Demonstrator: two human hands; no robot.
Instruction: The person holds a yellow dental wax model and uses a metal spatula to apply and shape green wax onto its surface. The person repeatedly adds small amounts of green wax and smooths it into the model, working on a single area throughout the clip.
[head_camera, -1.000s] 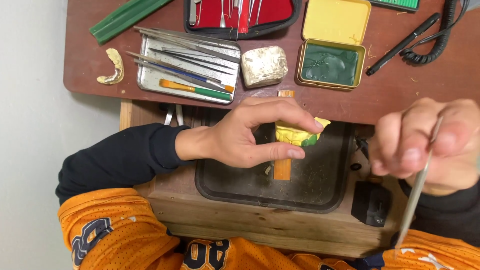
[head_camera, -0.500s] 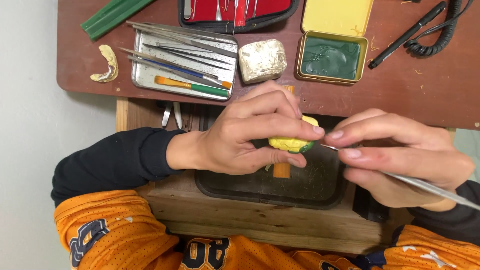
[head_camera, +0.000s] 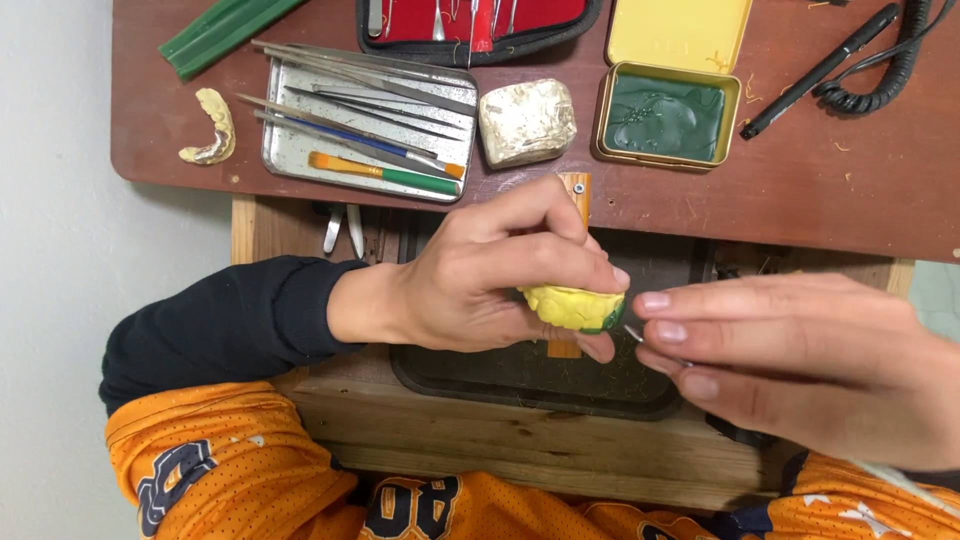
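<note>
My left hand (head_camera: 500, 275) grips a small yellow dental cast (head_camera: 572, 305) with a green patch on its right end, holding it above a dark tray (head_camera: 520, 375) in an open wooden drawer. My right hand (head_camera: 790, 360) pinches a thin metal instrument (head_camera: 634, 333); its tip touches the cast's right end. Most of the instrument is hidden under my fingers.
On the brown desk (head_camera: 800, 190) lie a metal tray of tools and a brush (head_camera: 365, 140), a whitish stone block (head_camera: 527, 122), an open yellow tin of green wax (head_camera: 667, 115), a red instrument case (head_camera: 480, 20), a plaster cast (head_camera: 210, 128), green strips (head_camera: 225, 30), a black pen (head_camera: 820, 70).
My right hand came in from the right, first raised with the instrument upright, and now rests its tip on the cast. My left hand held the cast nearly still.
</note>
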